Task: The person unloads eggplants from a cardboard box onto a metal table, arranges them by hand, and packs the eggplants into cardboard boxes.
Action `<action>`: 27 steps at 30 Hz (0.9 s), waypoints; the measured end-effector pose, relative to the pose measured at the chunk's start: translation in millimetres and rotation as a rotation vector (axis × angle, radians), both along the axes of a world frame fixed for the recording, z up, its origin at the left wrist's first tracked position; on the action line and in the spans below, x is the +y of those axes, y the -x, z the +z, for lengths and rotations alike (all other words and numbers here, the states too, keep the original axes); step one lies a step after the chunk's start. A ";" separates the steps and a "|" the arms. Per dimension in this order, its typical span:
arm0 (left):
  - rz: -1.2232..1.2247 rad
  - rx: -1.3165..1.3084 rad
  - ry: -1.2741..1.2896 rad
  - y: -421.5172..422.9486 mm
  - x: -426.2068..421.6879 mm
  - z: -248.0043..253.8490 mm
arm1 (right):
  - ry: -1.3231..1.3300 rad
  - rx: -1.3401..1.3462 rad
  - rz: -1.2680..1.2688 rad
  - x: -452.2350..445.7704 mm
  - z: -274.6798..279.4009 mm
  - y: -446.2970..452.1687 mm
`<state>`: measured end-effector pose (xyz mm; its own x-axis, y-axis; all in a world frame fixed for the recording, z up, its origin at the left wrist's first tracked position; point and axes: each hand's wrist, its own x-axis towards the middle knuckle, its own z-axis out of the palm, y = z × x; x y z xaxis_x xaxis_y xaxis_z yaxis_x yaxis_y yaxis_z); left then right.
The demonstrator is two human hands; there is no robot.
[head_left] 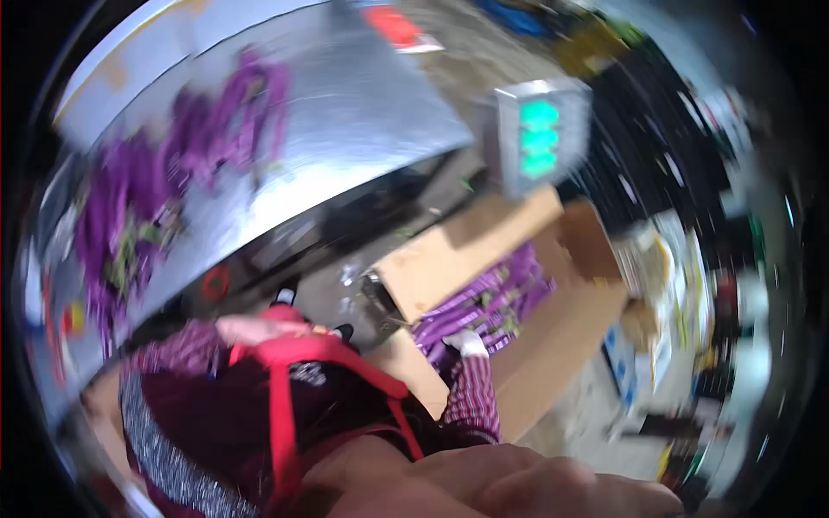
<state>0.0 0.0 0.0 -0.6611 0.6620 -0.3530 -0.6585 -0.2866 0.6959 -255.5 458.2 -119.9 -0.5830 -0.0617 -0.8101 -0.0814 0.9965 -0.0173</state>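
Right hand (467,343) touches slender purple vegetables (505,289), probably eggplants, in an open brown cardboard box (553,347); left hand (250,330) is near red fabric straps (281,414). I cannot tell either's finger pose; light pressure limits bruising.

The table (371,116) lies on the left and runs toward the far side. Eggplants (134,181) lie on it in clumps, from its left end to nearer its middle. The box (553,345) stands to the right of the table, well apart from its left end, with more eggplants (496,302) inside. One flap (458,255) juts out on the side facing the table. The display (540,138) is beyond the box, just off the table's right end.
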 end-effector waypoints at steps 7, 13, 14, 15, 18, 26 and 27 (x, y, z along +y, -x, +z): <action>0.028 0.269 0.714 -20.4 -39.8 0.9 | 0.002 0.229 -0.131 14.6 31.2 -3.0; 0.153 0.293 0.827 -14.7 -91.0 25.5 | 0.551 0.382 -0.308 -143.5 266.0 -54.5; 0.170 0.333 0.851 -13.4 -100.1 27.5 | 0.651 0.375 -0.166 -159.6 266.2 -52.1; 0.163 0.338 0.843 -11.4 -108.2 32.7 | 0.754 0.367 -0.028 -175.7 266.5 -49.7; 0.174 0.406 0.803 -12.5 -133.5 56.4 | 0.892 0.271 0.128 -278.5 270.8 -50.2; 0.439 0.460 0.689 -57.8 -223.9 87.1 | 1.256 -0.089 0.138 -546.2 193.6 -1.5; 0.427 0.467 0.690 -65.6 -234.2 91.3 | 1.348 -0.122 0.054 -582.9 186.2 12.0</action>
